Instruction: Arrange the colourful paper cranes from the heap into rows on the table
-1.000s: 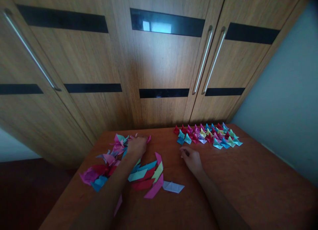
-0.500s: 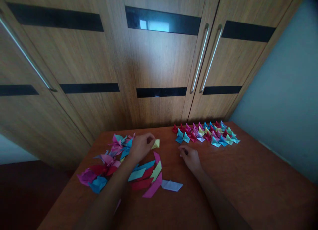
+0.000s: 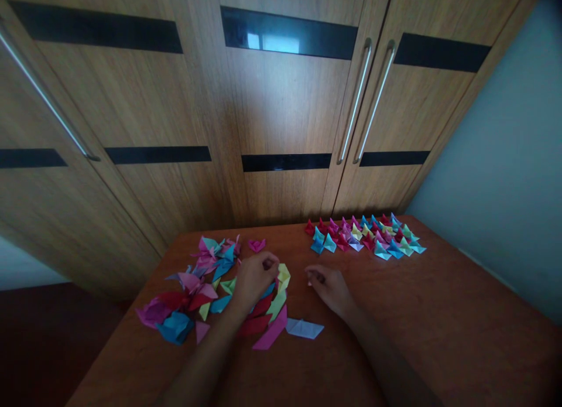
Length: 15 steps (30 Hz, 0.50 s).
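Observation:
My left hand is closed in a pinch on a yellow folded paper piece. It hovers over the pile of flat folded paper strips and hides part of it. Among these strips are a magenta one, a pale green one and a red one. A pale lilac strip lies just right of them. My right hand is to the right, apart from the yellow piece, with thumb and finger pressed together. Whatever may be between those fingertips is too small to name.
Several small pointed paper boats stand in rows at the back right of the brown table. Crumpled-looking folded papers heap at the left. A pink folded paper sits behind my left hand. Wooden cupboard doors rise behind the table.
My left hand has come nearer with the yellow paper piece, uncovering the pink folded paper behind. My right hand has shifted left and slightly toward me.

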Available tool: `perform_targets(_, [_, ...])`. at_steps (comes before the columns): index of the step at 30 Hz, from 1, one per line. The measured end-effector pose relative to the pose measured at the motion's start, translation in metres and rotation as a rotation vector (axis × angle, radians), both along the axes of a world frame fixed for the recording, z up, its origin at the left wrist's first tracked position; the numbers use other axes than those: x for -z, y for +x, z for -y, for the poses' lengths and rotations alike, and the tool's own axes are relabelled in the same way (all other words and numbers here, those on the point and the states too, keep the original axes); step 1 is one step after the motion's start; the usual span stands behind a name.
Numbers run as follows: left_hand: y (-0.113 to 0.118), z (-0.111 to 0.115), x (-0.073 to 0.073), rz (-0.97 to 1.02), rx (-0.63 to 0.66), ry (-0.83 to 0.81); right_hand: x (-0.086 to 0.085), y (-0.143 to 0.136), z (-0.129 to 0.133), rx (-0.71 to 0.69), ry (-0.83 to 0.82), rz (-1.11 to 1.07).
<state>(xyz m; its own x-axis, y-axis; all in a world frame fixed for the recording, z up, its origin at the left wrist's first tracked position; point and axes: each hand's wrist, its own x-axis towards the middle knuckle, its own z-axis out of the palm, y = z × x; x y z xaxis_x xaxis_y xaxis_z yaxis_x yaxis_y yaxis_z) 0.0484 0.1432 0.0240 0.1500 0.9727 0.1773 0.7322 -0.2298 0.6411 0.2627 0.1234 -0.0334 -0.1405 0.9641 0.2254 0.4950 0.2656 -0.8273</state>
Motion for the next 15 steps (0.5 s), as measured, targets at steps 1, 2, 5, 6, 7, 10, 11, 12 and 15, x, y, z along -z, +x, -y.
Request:
perform_targets(1, [0.001, 0.002, -0.001, -0.007, -0.005, -0.005, -0.001, -0.002, 0.002, -0.030, 0.013, 0.011])
perform_targets(2, [0.003, 0.003, -0.001, -0.016, -0.005, -0.011, -0.001, -0.005, 0.004, -0.052, 0.024, 0.025])
perform_targets(5, [0.006, 0.007, -0.002, -0.051, 0.019, -0.032, -0.001, -0.008, 0.006, -0.081, 0.036, 0.086])
perform_targets(6, [0.007, 0.009, -0.003, -0.066, 0.032, -0.038, -0.001, -0.008, 0.006, -0.077, 0.032, 0.102])
perform_targets(7, [0.008, 0.010, -0.003, -0.082, 0.045, -0.043, -0.001, -0.007, 0.006, -0.071, 0.026, 0.111])
perform_targets(10, [0.007, 0.015, -0.001, -0.131, 0.083, -0.045, 0.001, -0.005, 0.004, -0.043, 0.026, 0.110])
perform_targets(11, [0.007, 0.016, -0.001, -0.144, 0.099, -0.045, 0.001, -0.004, 0.003, -0.038, 0.033, 0.111])
perform_targets(12, [0.006, 0.018, 0.000, -0.155, 0.115, -0.045, 0.002, -0.004, 0.003, -0.037, 0.041, 0.115])
perform_targets(15, [0.003, 0.022, 0.001, -0.176, 0.162, -0.051, 0.003, -0.003, 0.002, -0.044, 0.057, 0.126])
